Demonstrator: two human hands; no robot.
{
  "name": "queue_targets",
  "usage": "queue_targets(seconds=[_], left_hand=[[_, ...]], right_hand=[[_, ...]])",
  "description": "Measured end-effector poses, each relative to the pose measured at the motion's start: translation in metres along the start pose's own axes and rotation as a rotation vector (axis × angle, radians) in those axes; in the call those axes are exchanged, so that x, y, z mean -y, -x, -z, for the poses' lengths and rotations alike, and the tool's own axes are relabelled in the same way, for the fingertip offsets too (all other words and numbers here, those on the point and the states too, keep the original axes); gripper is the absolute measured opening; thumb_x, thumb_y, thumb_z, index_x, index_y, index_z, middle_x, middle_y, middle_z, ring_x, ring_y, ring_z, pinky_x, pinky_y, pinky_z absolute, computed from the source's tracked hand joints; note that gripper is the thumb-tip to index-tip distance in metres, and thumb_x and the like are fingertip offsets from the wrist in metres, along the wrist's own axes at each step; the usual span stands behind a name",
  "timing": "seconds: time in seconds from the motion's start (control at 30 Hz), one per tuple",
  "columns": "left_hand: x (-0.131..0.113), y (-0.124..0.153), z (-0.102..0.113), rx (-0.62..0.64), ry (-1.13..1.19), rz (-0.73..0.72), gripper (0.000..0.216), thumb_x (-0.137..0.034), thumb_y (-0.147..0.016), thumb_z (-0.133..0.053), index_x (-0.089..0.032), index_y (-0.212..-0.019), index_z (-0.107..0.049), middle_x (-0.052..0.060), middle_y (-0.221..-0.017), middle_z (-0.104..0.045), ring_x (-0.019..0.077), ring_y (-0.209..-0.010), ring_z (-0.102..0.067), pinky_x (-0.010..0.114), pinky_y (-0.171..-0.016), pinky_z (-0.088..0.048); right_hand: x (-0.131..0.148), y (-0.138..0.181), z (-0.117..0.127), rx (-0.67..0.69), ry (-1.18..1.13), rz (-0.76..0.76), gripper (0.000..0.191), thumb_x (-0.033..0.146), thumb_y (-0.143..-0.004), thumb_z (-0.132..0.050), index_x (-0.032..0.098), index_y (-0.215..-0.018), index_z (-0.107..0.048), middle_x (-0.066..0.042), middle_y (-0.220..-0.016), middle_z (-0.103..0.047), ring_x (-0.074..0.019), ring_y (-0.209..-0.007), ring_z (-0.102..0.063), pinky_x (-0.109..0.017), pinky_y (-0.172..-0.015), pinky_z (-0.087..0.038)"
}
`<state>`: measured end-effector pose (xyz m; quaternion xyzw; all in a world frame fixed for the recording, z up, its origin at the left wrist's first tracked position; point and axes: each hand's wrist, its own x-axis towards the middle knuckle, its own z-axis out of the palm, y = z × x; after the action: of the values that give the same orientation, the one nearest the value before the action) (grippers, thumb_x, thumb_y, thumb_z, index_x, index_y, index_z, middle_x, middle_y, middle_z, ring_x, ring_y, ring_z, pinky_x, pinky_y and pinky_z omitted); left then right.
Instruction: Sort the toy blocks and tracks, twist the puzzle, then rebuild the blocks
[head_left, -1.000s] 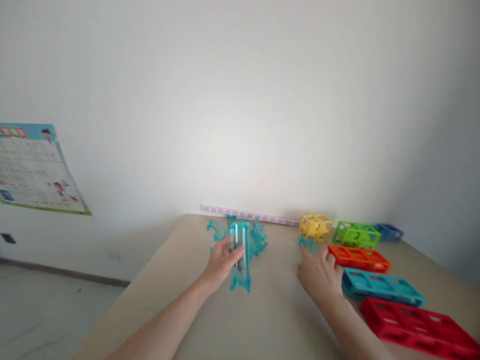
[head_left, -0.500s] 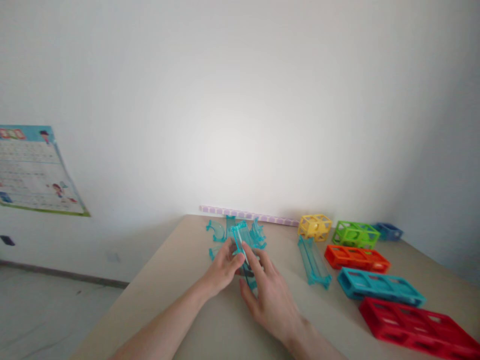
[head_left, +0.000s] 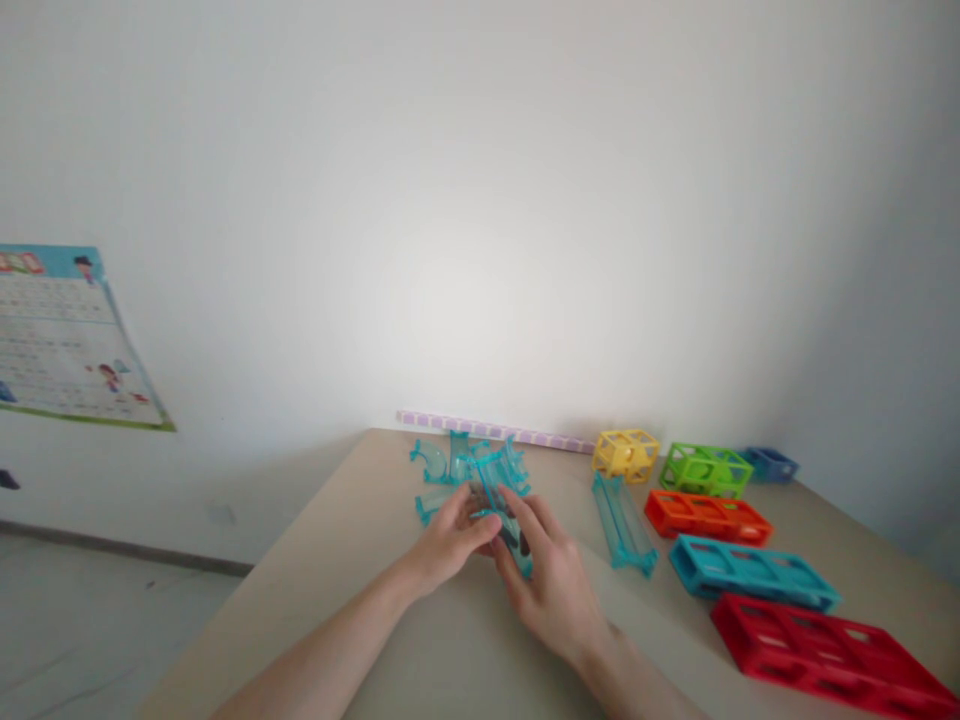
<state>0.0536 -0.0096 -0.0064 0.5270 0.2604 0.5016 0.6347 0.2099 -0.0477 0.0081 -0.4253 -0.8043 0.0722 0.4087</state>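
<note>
Between my two hands is a clear teal plastic track piece point(head_left: 495, 480), tilted, its far end pointing away from me. My left hand point(head_left: 454, 540) grips its left side, thumb on top and fingers curled underneath. My right hand point(head_left: 551, 570) holds the right side, with fingers over the upper edge and thumb near the lower end. Behind the hands lie several more clear teal pieces, among them a curved track piece point(head_left: 431, 462) and another curved piece point(head_left: 514, 462). Part of one teal piece point(head_left: 427, 505) shows beside my left fingers.
A long clear teal track point(head_left: 624, 525) lies right of my hands. Further right are a yellow frame block point(head_left: 625, 456), a green one point(head_left: 705, 470), a blue one point(head_left: 771, 465), an orange one point(head_left: 707, 516), a teal one point(head_left: 752, 572) and a red one point(head_left: 829, 650). A purple-white strip point(head_left: 495, 431) runs along the wall.
The held track piece has turned and tipped lower between my hands, its broad face now showing more. Both hands keep hold; my right fingers have shifted slightly along it.
</note>
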Motion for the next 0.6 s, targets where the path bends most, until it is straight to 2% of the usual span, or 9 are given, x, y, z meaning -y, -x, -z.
queue_targets(seconds=[0.07,0.13,0.2,0.27,0.33,0.43,0.53,0.6], left_hand=[[0.000,-0.001,0.000,-0.075,-0.039,-0.006,0.038,-0.038,-0.075,-0.070,-0.020,-0.108,-0.058,0.010,-0.108,-0.065,0.0204,-0.086,-0.065,0.025,-0.062,-0.052],[0.000,-0.002,0.000,-0.110,-0.080,0.002,0.035,-0.041,-0.078,-0.065,-0.018,-0.104,-0.058,0.010,-0.103,-0.067,0.0204,-0.081,-0.066,0.025,-0.057,-0.052],[0.000,-0.003,0.000,-0.120,-0.109,0.021,0.036,-0.044,-0.079,-0.062,-0.016,-0.101,-0.058,0.011,-0.098,-0.068,0.0209,-0.077,-0.066,0.027,-0.055,-0.052],[-0.001,-0.003,0.001,-0.125,-0.117,0.030,0.037,-0.046,-0.078,-0.062,-0.016,-0.100,-0.057,0.011,-0.095,-0.068,0.0214,-0.076,-0.065,0.028,-0.055,-0.053],[-0.001,-0.003,0.002,-0.123,-0.109,0.032,0.040,-0.047,-0.076,-0.063,-0.017,-0.101,-0.056,0.010,-0.094,-0.068,0.0214,-0.076,-0.065,0.029,-0.055,-0.053],[-0.001,-0.003,0.002,-0.124,-0.096,0.037,0.041,-0.047,-0.076,-0.064,-0.017,-0.101,-0.055,0.010,-0.093,-0.067,0.0203,-0.074,-0.065,0.030,-0.055,-0.054],[-0.002,-0.003,0.002,-0.120,-0.100,0.036,0.039,-0.046,-0.077,-0.064,-0.016,-0.100,-0.054,0.011,-0.094,-0.067,0.0199,-0.074,-0.064,0.030,-0.054,-0.054],[-0.003,-0.003,0.002,-0.106,-0.107,0.026,0.038,-0.046,-0.078,-0.063,-0.016,-0.101,-0.054,0.011,-0.094,-0.067,0.0203,-0.076,-0.064,0.029,-0.054,-0.054]], right_hand=[[0.001,-0.002,0.003,0.023,0.008,0.021,0.047,0.028,-0.091,-0.045,0.023,-0.138,-0.038,-0.010,-0.111,-0.057,-0.0210,-0.092,-0.060,-0.034,-0.080,-0.052],[-0.004,-0.006,0.008,-0.058,0.129,-0.001,0.045,0.028,-0.092,-0.043,0.020,-0.135,-0.040,-0.011,-0.110,-0.057,-0.0228,-0.098,-0.057,-0.037,-0.087,-0.048],[-0.015,-0.012,0.015,-0.174,0.386,-0.110,0.044,0.026,-0.090,-0.044,0.017,-0.133,-0.042,-0.014,-0.113,-0.055,-0.0280,-0.103,-0.053,-0.043,-0.089,-0.044],[-0.029,-0.016,0.024,-0.211,0.693,-0.325,0.048,0.024,-0.085,-0.049,0.015,-0.132,-0.044,-0.019,-0.117,-0.051,-0.0349,-0.104,-0.051,-0.048,-0.083,-0.043],[-0.044,-0.018,0.032,-0.151,0.891,-0.548,0.050,0.024,-0.082,-0.052,0.011,-0.130,-0.046,-0.023,-0.110,-0.051,-0.0384,-0.099,-0.054,-0.046,-0.075,-0.044],[-0.061,-0.018,0.039,0.053,0.920,-0.724,0.036,0.016,-0.082,-0.047,0.007,-0.116,-0.056,-0.020,-0.095,-0.055,-0.0336,-0.089,-0.060,-0.038,-0.068,-0.043],[-0.067,-0.017,0.040,0.206,0.854,-0.679,0.029,0.008,-0.078,-0.044,0.010,-0.101,-0.063,-0.017,-0.095,-0.058,-0.0288,-0.087,-0.061,-0.036,-0.070,-0.042],[-0.067,-0.017,0.037,0.213,0.857,-0.606,0.030,0.007,-0.077,-0.045,0.014,-0.099,-0.065,-0.015,-0.097,-0.060,-0.0297,-0.092,-0.059,-0.039,-0.075,-0.041]])
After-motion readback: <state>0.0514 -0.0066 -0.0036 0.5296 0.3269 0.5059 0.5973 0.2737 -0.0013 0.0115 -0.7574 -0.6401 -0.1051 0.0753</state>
